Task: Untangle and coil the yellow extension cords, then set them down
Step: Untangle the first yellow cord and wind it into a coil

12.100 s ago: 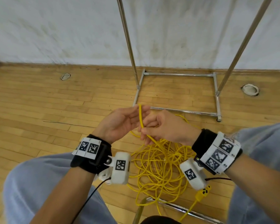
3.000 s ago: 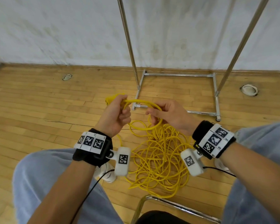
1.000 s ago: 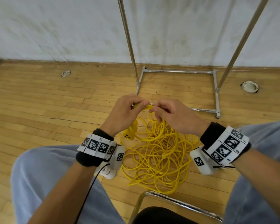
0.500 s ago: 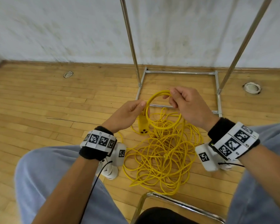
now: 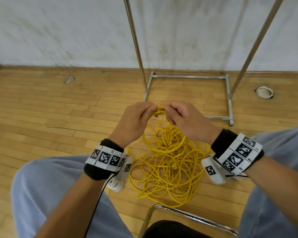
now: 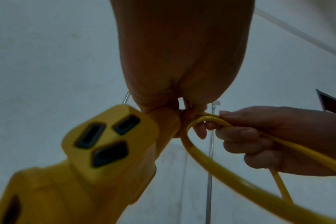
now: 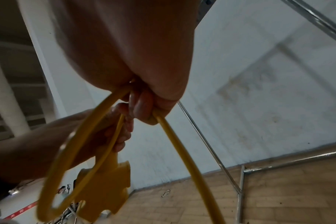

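From the head view, our left hand (image 5: 134, 121) and right hand (image 5: 184, 121) meet above the floor (image 5: 41, 117), both pinching one loop of cord (image 5: 159, 112); the rest lies tangled below. The left wrist view shows the socket (image 6: 107, 144) hanging by our left fingers. The right wrist view, blurred, seems to show the loop dangling.

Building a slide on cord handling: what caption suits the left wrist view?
Left hand grips the yellow extension cord by its multi-outlet socket end while the right hand pinches a loop.
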